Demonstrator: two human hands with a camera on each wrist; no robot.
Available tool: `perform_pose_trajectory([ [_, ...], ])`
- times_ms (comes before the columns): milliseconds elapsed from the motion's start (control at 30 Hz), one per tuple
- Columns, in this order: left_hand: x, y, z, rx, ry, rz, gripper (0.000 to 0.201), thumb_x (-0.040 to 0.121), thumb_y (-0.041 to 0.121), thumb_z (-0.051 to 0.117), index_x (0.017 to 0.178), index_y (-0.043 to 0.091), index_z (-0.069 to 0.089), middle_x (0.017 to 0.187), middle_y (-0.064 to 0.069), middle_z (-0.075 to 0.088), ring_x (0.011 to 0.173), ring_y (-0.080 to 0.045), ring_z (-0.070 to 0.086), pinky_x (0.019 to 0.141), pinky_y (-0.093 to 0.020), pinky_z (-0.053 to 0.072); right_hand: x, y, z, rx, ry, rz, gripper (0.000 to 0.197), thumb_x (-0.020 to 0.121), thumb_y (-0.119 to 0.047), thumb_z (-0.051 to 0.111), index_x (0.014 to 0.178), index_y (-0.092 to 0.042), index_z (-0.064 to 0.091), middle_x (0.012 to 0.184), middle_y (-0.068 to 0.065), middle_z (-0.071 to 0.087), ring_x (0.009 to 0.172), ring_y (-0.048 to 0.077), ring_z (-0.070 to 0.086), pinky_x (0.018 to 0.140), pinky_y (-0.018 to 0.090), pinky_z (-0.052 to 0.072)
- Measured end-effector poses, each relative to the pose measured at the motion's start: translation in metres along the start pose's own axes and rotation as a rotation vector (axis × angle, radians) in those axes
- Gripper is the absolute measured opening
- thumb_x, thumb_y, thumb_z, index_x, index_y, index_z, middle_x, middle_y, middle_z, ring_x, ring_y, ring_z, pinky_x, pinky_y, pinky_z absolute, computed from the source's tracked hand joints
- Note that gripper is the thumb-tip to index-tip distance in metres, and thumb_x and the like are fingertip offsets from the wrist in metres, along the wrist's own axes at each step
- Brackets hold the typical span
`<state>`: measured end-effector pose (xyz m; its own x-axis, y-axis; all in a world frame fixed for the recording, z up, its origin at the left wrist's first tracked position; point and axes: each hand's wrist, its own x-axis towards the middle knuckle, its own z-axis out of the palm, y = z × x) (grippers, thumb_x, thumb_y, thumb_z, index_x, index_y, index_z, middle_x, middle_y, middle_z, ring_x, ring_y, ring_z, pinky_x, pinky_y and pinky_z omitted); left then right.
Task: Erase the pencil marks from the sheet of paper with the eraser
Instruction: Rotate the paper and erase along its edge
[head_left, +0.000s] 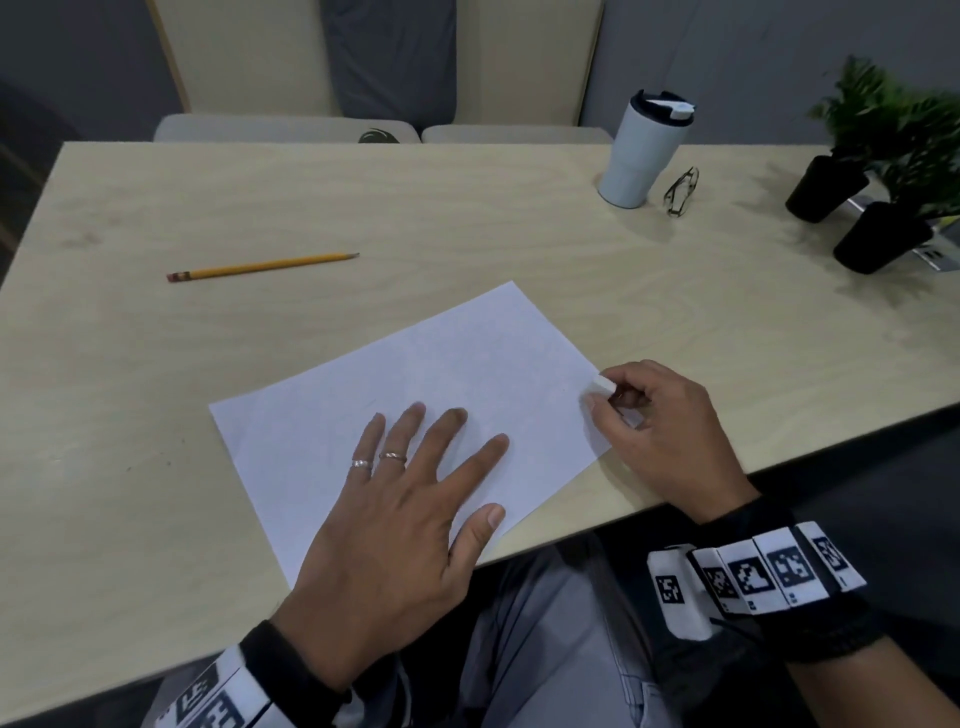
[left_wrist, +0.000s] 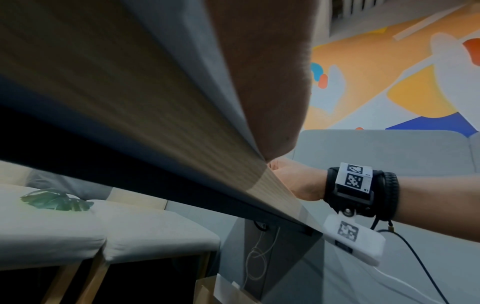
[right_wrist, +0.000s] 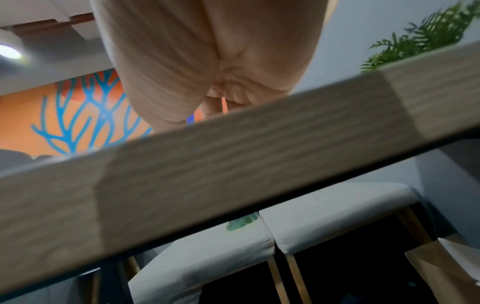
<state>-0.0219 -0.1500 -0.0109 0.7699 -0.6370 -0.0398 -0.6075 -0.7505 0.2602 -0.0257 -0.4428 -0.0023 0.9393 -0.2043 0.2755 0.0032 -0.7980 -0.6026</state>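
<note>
White sheet of paper lying flat and askew near table's front edge; small white eraser at its right edge.

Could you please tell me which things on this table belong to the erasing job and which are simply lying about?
In the job:
sheet of paper, pressed flat by the left hand
eraser, pinched in the right hand

Lying about:
pencil
tumbler
glasses
two potted plants

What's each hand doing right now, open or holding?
Left hand: open, fingers spread flat on the sheet of paper.
Right hand: pinching the white eraser at the paper's right edge.
</note>
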Motion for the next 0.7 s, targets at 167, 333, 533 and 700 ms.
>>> perform_pose_trajectory([
  [167,0.004,-0.003,0.004,-0.003,0.011,0.033,0.06,0.108,0.066,0.013,0.165,0.05,0.005,0.176,0.011,-0.007,0.162,-0.022,-0.016,0.131,-0.054,0.001,-0.003,-0.007,0.007,0.013,0.02,-0.025,0.006,0.093,-0.015,0.079,0.098,-0.017,0.078,0.08,-0.007,0.067,0.077,0.015,0.064,0.074,0.024,0.051],
  [333,0.004,-0.004,0.006,0.026,0.021,0.031,0.06,0.107,0.067,0.008,0.164,0.051,0.001,0.175,0.011,-0.012,0.16,-0.021,-0.021,0.131,-0.054,-0.001,-0.002,0.001,0.01,-0.072,0.092,-0.005,0.009,0.094,-0.017,0.077,0.088,-0.009,0.078,0.074,0.002,0.059,0.073,0.023,0.059,0.07,0.043,0.052],
  [533,0.003,-0.004,0.006,0.018,0.006,0.028,0.06,0.108,0.067,0.011,0.165,0.049,0.006,0.176,0.009,-0.008,0.161,-0.022,-0.019,0.131,-0.054,0.0,-0.008,-0.017,0.012,-0.015,0.059,-0.029,0.013,0.091,-0.013,0.08,0.079,-0.014,0.076,0.07,-0.002,0.061,0.068,0.017,0.057,0.066,0.031,0.049],
  [700,0.003,-0.004,0.007,0.02,0.017,0.026,0.06,0.107,0.067,0.007,0.164,0.051,0.001,0.174,0.011,-0.015,0.159,-0.021,-0.025,0.13,-0.053,-0.004,0.007,-0.002,0.009,-0.073,0.09,0.017,0.018,0.093,-0.017,0.078,0.075,-0.014,0.073,0.068,0.0,0.059,0.067,0.022,0.057,0.066,0.042,0.051],
])
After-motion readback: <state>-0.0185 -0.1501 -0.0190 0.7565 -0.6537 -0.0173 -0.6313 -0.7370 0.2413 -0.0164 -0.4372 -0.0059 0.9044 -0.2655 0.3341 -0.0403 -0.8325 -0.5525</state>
